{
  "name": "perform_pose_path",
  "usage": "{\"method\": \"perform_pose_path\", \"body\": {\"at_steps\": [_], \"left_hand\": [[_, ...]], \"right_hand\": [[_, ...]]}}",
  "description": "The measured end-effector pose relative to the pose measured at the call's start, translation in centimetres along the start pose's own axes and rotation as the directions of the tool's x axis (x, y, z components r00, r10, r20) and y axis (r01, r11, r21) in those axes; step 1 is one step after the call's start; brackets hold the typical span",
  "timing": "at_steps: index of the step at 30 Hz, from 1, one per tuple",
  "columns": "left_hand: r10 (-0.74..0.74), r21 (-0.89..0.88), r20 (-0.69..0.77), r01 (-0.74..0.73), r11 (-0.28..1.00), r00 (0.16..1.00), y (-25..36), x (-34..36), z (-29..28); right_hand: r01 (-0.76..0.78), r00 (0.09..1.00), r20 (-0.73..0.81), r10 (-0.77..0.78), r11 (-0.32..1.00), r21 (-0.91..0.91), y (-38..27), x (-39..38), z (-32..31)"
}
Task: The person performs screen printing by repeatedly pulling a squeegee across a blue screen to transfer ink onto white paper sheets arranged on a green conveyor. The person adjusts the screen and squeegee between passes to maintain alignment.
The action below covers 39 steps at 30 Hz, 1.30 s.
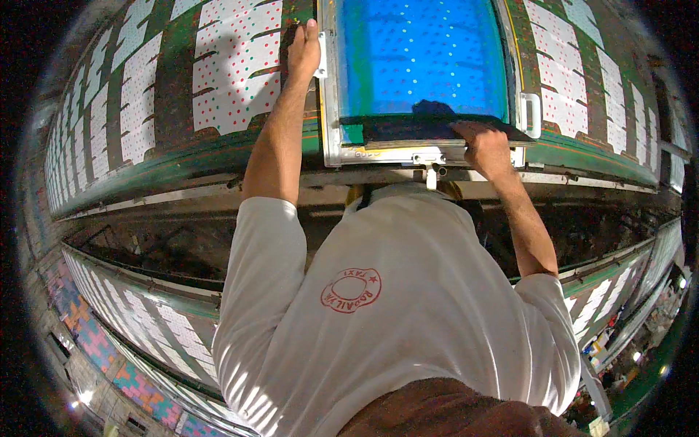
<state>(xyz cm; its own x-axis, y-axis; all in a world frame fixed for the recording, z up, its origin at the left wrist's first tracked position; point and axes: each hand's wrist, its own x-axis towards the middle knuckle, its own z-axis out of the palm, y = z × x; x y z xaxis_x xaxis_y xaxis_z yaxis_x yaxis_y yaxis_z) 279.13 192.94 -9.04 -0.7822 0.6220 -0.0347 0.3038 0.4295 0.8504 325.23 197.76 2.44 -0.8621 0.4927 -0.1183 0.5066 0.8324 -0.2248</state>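
A screen printing frame (330, 138) with a blue mesh (426, 54) lies on the long green table before me. Small pale dots show through the mesh. My left hand (306, 51) is closed at the white handle (322, 57) on the frame's left side, thumb pointing up. At the frame's near end, my right hand (486, 146) grips a wide dark squeegee (408, 131) lying crosswise over the mesh. The fingers' undersides are hidden. A shadow falls on the blue just beyond the squeegee.
White cut pieces with red and green dots (237, 73) lie left of the frame, more dotted pieces (557, 65) to its right. A second white handle (534, 115) stands out on the frame's right. Behind me runs another table (138, 313) with white pieces.
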Motion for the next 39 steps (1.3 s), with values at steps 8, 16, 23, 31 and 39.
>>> {"method": "perform_pose_path", "body": {"at_steps": [8,16,23,31,39], "left_hand": [[-0.109,0.018,0.132,0.107,0.994,0.985,2.7,-1.2,-1.4],[-0.163,0.090,0.135,0.151,0.984,0.977,4.0,-1.4,-1.7],[-0.175,0.193,0.104,0.152,0.969,0.979,3.4,-1.2,-1.6],[-0.153,0.283,0.049,0.133,0.950,0.987,2.4,-1.3,-1.3],[0.031,0.283,0.042,-0.042,0.958,0.999,2.4,-1.3,-1.5]], "right_hand": [[0.020,0.995,-0.094,-0.039,0.981,-0.195,-1.3,2.0,2.7],[-0.022,0.964,-0.265,-0.038,0.975,-0.219,4.1,15.2,3.1],[-0.048,0.952,-0.306,-0.025,0.972,-0.229,11.8,33.2,0.7],[-0.036,0.994,-0.109,0.020,0.990,-0.139,18.6,47.7,-4.4],[0.046,0.995,-0.082,-0.054,0.994,-0.099,21.1,51.6,-6.1]]}}
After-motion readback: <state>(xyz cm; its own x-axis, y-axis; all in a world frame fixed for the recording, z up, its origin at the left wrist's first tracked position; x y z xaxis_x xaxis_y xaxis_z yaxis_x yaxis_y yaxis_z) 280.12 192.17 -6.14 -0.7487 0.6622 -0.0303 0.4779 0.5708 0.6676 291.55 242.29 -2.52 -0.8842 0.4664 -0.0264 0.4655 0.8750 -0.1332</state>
